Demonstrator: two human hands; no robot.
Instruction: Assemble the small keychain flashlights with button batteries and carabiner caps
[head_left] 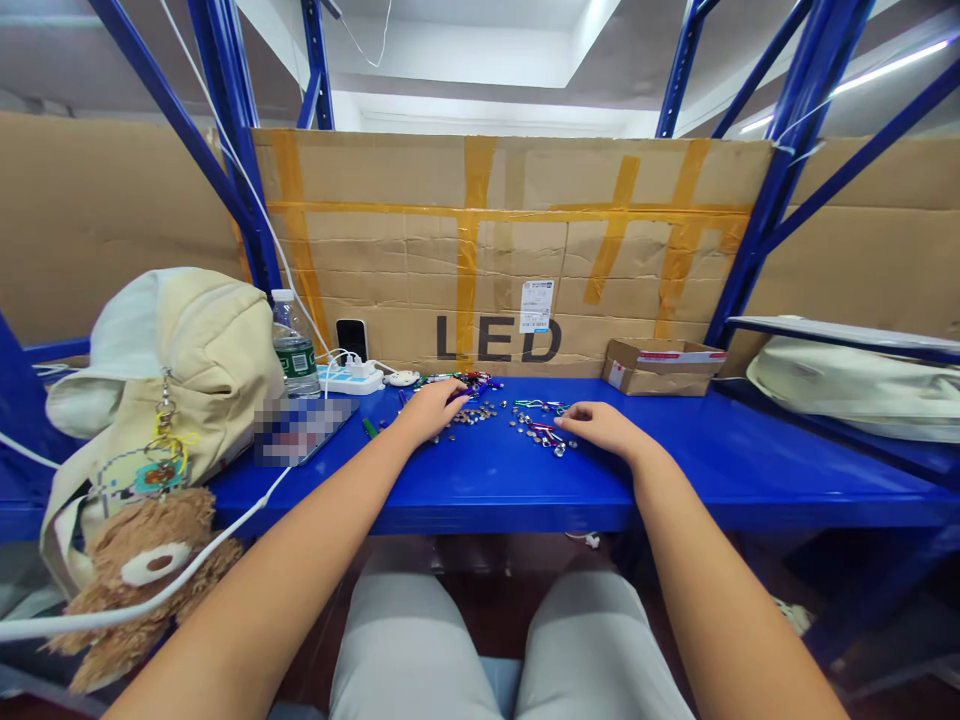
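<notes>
The only view is taken from a camera worn on the head, faced forward and down past the person's legs [592, 650] toward the left hand [431, 412] and right hand [607, 430], with the near table [712, 450] and the cardboard sheet [390, 180] behind it framed.

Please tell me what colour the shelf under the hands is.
The steel shelf is bright blue, in the head view.

A taped cardboard sheet [510, 240] lettered "LED" is mounted at 12 o'clock from frame centre; a carton [660, 367] is set at 3 o'clock on the blue shelf [750, 470]; a bottle [295, 345] and power strip [350, 378] are placed at 9 o'clock, beside a canvas bag [169, 380], with a plush bear [142, 570] shown at 8 o'clock.
</notes>
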